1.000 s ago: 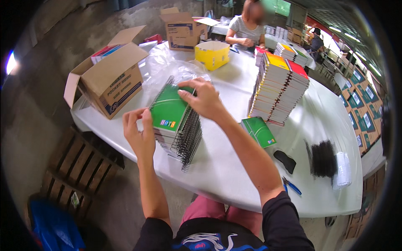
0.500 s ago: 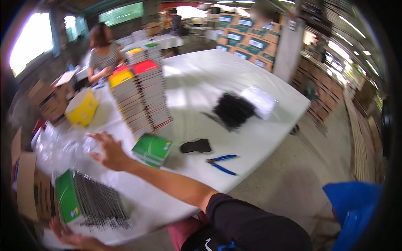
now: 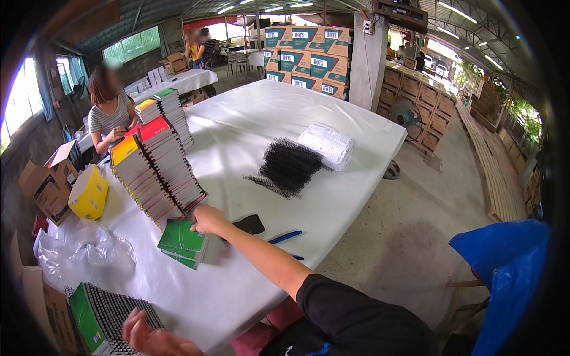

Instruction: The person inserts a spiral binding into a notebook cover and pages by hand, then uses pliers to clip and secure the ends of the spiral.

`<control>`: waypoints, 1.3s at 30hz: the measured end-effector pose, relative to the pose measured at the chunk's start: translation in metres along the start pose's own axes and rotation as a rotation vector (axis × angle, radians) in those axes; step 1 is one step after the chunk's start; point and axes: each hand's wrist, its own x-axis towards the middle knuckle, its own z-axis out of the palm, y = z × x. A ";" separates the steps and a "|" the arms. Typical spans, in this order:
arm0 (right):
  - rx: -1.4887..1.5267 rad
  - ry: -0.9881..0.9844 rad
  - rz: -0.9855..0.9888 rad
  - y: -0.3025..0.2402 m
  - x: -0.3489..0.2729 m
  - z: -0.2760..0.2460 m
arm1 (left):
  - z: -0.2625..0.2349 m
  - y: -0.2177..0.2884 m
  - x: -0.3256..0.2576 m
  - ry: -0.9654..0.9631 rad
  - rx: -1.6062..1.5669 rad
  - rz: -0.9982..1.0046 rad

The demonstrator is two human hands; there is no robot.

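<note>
A small stack of green notebooks [image 3: 181, 236], fanned slightly out of line, lies near the middle of the table. My right hand [image 3: 209, 221] is closed at their far right corner, fingers curled onto the edge. At lower left, my left hand [image 3: 155, 337] is open with fingers loosely bent, beside a long row of spiral-bound notebooks [image 3: 119, 308] with a green cover at its left end. Its palm looks free of anything. Just right of my right hand lie a flat black object [image 3: 250, 224], partly covered by my forearm, and blue-handled pliers [image 3: 286, 237].
Tall stacks of spiral notebooks [image 3: 172, 163] rise behind the green ones. Black spiral coils [image 3: 290, 166] and a white plastic-wrapped pack [image 3: 328, 146] lie farther right. Clear plastic bags [image 3: 89, 255], a yellow box [image 3: 89, 193] and open cartons [image 3: 47, 193] fill the left. A person [image 3: 108, 113] sits beyond.
My right hand has moved from above the plastic bags to the green notebooks and closed there. My left hand has come over the notebook row's near end. The whole view has shifted.
</note>
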 end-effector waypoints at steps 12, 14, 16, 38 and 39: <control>0.915 -0.112 -0.419 -0.022 -0.162 -0.035 | 0.068 -0.021 -0.050 -0.298 -0.360 -0.745; 0.489 0.193 -0.661 0.027 -0.143 -0.047 | 0.047 -0.018 -0.030 -0.795 0.335 -0.330; 0.006 0.256 -0.221 0.081 -0.124 -0.066 | 0.050 0.002 -0.022 -0.943 0.455 -0.180; -0.587 0.336 0.147 0.173 -0.032 -0.119 | 0.085 0.006 -0.103 -0.465 0.545 -0.057; -0.592 0.426 0.092 0.167 -0.035 -0.123 | 0.085 0.006 -0.102 -0.479 0.547 -0.099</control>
